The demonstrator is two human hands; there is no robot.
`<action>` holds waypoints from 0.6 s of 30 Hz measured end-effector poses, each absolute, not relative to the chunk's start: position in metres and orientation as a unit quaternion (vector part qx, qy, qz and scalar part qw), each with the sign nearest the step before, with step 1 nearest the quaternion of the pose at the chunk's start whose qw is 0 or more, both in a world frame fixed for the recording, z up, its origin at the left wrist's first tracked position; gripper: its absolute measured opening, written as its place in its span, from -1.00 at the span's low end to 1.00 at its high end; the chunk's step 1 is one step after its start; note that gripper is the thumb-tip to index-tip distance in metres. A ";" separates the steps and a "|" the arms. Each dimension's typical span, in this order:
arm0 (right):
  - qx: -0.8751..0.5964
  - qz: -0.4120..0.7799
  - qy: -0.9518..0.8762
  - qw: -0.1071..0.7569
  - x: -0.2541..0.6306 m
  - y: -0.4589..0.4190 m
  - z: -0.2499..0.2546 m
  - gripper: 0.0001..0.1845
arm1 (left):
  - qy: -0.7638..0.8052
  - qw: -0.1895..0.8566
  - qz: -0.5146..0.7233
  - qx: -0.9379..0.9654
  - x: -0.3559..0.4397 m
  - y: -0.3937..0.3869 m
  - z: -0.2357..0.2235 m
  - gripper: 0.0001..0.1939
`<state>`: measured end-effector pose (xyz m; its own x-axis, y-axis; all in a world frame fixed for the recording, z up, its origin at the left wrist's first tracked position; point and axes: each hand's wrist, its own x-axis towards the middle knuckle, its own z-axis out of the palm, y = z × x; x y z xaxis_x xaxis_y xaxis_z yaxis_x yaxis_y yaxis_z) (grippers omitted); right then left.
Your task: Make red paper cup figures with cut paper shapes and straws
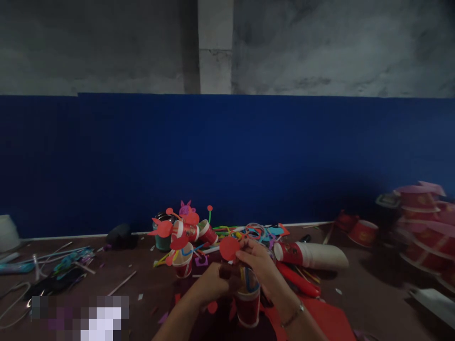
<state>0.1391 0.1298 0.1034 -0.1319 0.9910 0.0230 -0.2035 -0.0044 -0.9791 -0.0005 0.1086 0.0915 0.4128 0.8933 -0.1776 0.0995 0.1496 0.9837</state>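
A round red paper disc (229, 248) is pinched at its right edge by my right hand (261, 263). Just below, a red paper cup (248, 309) stands upright, with yellow and blue bent strips showing at its mouth. My left hand (215, 283) is at the left of the cup's rim, fingers curled together; what they hold is hidden in shadow. To the left stands a decorated paper cup (183, 265) with red paper shapes and a blue strip. Behind it, another red cup (186, 230) lies tilted with paper pieces attached.
A stack of paper cups (320, 255) lies on its side at the right. Red paper sheets (320, 319) are near my right forearm. Scissors and scraps (53, 282) litter the left side. Large red paper tubs (423, 227) are piled far right. A blue wall panel (227, 156) rises behind.
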 end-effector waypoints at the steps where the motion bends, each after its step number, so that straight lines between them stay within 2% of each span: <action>1: -0.410 0.582 -0.480 0.513 0.139 0.130 0.103 -0.73 | 0.434 0.621 0.315 0.572 -0.002 0.109 0.091 -0.87; 6: -0.401 0.599 -0.474 0.506 0.138 0.129 0.104 -0.69 | 0.437 0.622 0.290 0.582 -0.007 0.112 0.090 -0.86; 13: -0.378 0.586 -0.472 0.540 0.135 0.124 0.106 -0.66 | 0.462 0.607 0.305 0.570 -0.002 0.110 0.086 -0.77; 18: -0.402 0.493 -0.540 0.551 0.148 0.129 0.110 -0.65 | 0.466 0.598 0.290 0.584 -0.011 0.113 0.091 -0.82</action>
<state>0.1480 0.1290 0.1102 -0.0693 0.9775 0.1995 -0.1090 0.1913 -0.9755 -0.0108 0.1129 0.0914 0.3971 0.8916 -0.2177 0.1975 0.1487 0.9690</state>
